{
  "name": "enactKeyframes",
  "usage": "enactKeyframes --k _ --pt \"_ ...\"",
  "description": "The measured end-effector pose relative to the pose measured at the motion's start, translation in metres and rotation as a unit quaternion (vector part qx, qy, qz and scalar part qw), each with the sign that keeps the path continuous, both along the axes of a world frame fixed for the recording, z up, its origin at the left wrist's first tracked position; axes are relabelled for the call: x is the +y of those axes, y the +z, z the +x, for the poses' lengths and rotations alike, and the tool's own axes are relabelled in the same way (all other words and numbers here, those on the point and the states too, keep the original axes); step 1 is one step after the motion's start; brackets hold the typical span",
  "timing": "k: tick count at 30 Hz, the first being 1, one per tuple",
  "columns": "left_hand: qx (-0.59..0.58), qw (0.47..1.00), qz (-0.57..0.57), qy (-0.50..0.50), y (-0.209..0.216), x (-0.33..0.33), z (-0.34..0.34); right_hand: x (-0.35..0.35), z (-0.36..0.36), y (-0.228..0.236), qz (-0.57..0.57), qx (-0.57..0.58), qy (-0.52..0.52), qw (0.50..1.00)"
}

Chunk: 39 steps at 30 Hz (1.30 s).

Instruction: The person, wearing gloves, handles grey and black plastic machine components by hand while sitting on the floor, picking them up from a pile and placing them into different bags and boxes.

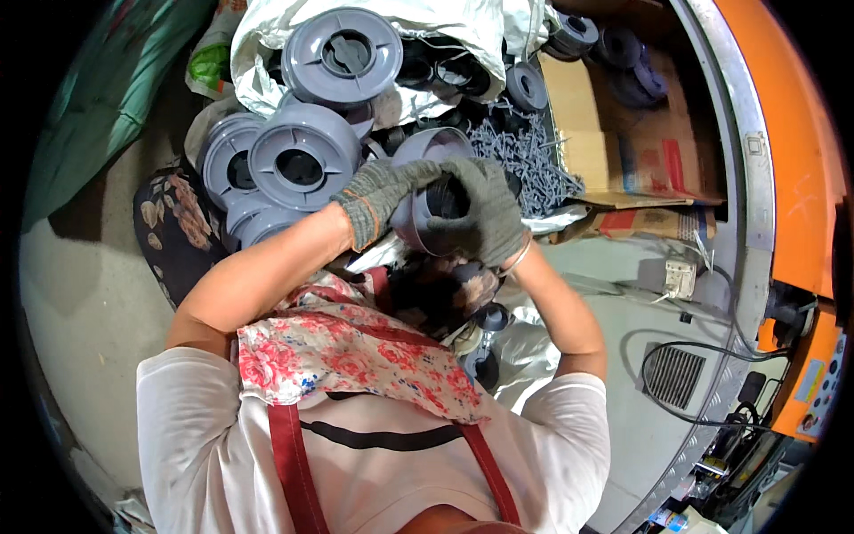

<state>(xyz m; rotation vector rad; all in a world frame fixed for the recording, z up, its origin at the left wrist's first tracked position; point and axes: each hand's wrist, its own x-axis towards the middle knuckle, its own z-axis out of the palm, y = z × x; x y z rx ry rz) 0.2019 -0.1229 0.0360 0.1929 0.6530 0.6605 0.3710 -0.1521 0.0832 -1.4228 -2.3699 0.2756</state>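
Note:
A grey round plastic fitting (434, 142) is held in front of my lap, tilted with its wide rim facing away. My left hand (382, 191), in a grey knit glove, grips its left side and reaches over the top. Across from it, my right hand (485, 212), gloved alike, is curled round a black round part (447, 196) at the fitting's middle. The fingertips overlap there, so how the black part sits is partly hidden. Left of my hands are more grey fittings with black centres, one large (304, 158) and another (343, 57) stacked higher.
A white sack (480, 27) of black parts lies open at the far side. Grey screw-like pieces (525, 165) are heaped right of my hands, beside a cardboard box (614, 142) with grey rings. An orange machine (801, 133) and a cable (649, 374) are at the right.

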Motion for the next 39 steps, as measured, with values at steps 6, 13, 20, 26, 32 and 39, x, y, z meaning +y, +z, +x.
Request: enactKeyframes --k 6,13,20,26,32,39 --pt "0.07 0.954 0.289 -0.018 -0.014 -0.012 0.011 0.007 0.013 -0.013 -0.15 0.121 -0.098 0.976" --pt "0.144 0.9 0.411 -0.021 -0.002 -0.009 0.016 0.004 0.025 -0.011 -0.154 0.09 -0.09 0.98" --pt "0.113 0.911 0.397 -0.023 -0.037 -0.014 0.018 0.016 0.07 -0.048 -0.332 0.153 -0.101 0.925" --pt "0.416 0.544 0.705 -0.182 -0.021 0.013 0.011 0.097 0.156 -0.118 -0.088 -0.007 -0.338 0.937" --pt "0.38 0.549 0.737 -0.105 -0.06 0.005 0.008 0.183 0.205 -0.182 -0.14 -0.114 -0.404 0.897" --pt "0.344 0.525 0.77 -0.112 -0.072 0.012 0.001 0.246 0.225 -0.22 -0.206 -0.128 -0.489 0.838"
